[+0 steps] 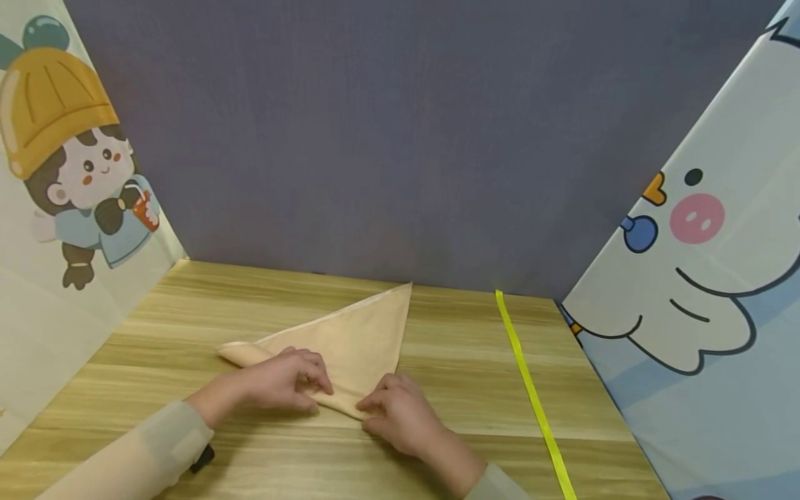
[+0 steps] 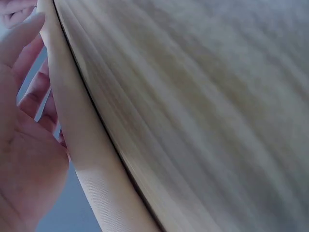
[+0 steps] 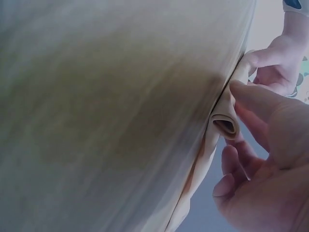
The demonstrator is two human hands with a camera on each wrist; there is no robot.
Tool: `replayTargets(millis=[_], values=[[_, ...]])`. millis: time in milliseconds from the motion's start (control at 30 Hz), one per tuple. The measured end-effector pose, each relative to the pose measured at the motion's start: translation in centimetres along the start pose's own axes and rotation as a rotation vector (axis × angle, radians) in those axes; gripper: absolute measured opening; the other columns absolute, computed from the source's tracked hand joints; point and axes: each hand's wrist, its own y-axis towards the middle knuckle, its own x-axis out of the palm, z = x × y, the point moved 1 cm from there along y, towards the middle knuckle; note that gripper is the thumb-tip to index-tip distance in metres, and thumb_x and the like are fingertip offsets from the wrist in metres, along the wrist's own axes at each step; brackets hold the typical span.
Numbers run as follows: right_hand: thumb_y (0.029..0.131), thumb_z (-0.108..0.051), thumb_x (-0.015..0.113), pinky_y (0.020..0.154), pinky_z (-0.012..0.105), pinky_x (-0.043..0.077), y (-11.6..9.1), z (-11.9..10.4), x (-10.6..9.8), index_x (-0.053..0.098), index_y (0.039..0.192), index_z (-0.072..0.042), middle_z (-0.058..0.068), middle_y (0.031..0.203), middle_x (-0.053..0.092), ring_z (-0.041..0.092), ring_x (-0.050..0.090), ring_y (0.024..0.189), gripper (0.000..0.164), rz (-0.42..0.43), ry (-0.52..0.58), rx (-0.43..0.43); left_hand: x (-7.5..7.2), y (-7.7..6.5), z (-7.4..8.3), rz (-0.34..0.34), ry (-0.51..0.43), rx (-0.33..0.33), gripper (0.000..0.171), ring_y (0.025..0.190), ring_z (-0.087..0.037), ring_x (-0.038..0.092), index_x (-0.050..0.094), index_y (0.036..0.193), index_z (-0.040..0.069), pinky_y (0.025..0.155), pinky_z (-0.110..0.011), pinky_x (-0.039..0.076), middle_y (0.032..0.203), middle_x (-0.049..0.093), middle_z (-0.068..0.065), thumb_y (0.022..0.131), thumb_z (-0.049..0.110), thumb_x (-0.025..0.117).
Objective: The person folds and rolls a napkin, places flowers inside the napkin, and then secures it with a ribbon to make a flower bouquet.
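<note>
A pale peach cloth (image 1: 365, 333) lies on the table with a pointed corner toward the back. Its near edge is turned over into a roll, whose hollow end (image 3: 225, 126) shows in the right wrist view. Toward the middle of that roll, my left hand (image 1: 284, 378) holds it, thumb on the near side and fingers over the far side. My right hand (image 1: 403, 413) pinches the roll close to its right end. In the left wrist view the rolled edge (image 2: 91, 159) runs alongside the left palm.
A yellow strip (image 1: 531, 389) runs front to back along the right of the wood-grain table (image 1: 456, 361). A grey panel (image 1: 375, 139) stands behind, with cartoon-printed walls at left (image 1: 37, 292) and right (image 1: 706, 417). Something small and black (image 1: 203, 458) shows under the left sleeve.
</note>
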Motion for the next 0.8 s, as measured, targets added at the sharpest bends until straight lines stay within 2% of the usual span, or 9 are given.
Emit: replayTargets(millis=[133,167,367,467,600,800], values=[[0.090,-0.027,0.088,0.088,0.027,0.048,0.03,-0.12,-0.15,0.087,0.116,-0.029,-0.016,0.102,0.071,0.002,0.051,0.091,0.026,-0.032,-0.062,0.002,-0.08,-0.05,-0.05,0.014,0.030,0.014,0.014,0.097,0.002,0.060,0.084,0.112,0.032,0.089,-0.030,0.038,0.104,0.072,0.020,0.099,0.026,0.083],[0.090,-0.027,0.087,0.088,0.027,0.048,0.04,-0.09,-0.16,0.087,0.116,-0.030,-0.016,0.101,0.071,0.002,0.052,0.091,0.026,-0.038,-0.074,0.005,-0.10,-0.01,-0.06,0.020,0.030,0.021,0.012,0.096,0.004,0.061,0.085,0.112,0.031,0.089,-0.029,0.041,0.103,0.073,0.020,0.101,0.026,0.081],[0.097,-0.020,0.080,0.087,0.027,0.053,-0.02,0.17,-0.17,0.087,0.114,-0.027,-0.015,0.100,0.077,0.002,0.060,0.090,0.020,-0.017,-0.086,-0.006,0.04,0.25,0.03,0.018,-0.049,0.019,0.010,0.089,0.006,0.065,0.085,0.111,0.022,0.079,-0.023,0.057,0.102,0.079,0.013,0.103,0.023,0.078],[0.102,-0.019,0.076,0.087,0.028,0.056,-0.15,0.32,-0.15,0.087,0.113,-0.024,-0.012,0.101,0.079,0.004,0.064,0.092,0.016,0.001,-0.063,0.001,0.23,0.35,0.16,0.014,-0.091,-0.007,0.008,0.088,0.006,0.065,0.084,0.109,0.020,0.078,-0.022,0.057,0.100,0.080,0.012,0.104,0.021,0.078],[0.104,-0.018,0.074,0.090,0.034,0.059,-0.28,0.39,-0.20,0.086,0.113,-0.021,-0.008,0.105,0.080,0.010,0.070,0.099,0.016,0.005,-0.010,0.053,0.41,0.38,0.32,0.013,-0.152,-0.047,0.005,0.090,0.004,0.067,0.080,0.108,0.019,0.079,-0.024,0.058,0.098,0.079,0.012,0.105,0.019,0.076],[0.103,-0.012,0.071,0.095,0.040,0.062,-0.15,0.66,-0.28,0.085,0.113,-0.017,0.000,0.111,0.080,0.021,0.075,0.107,0.018,-0.003,0.059,0.124,-0.04,0.27,0.48,0.003,-0.156,-0.083,0.005,0.093,0.002,0.069,0.075,0.110,0.019,0.083,-0.026,0.060,0.099,0.076,0.012,0.105,0.018,0.076]])
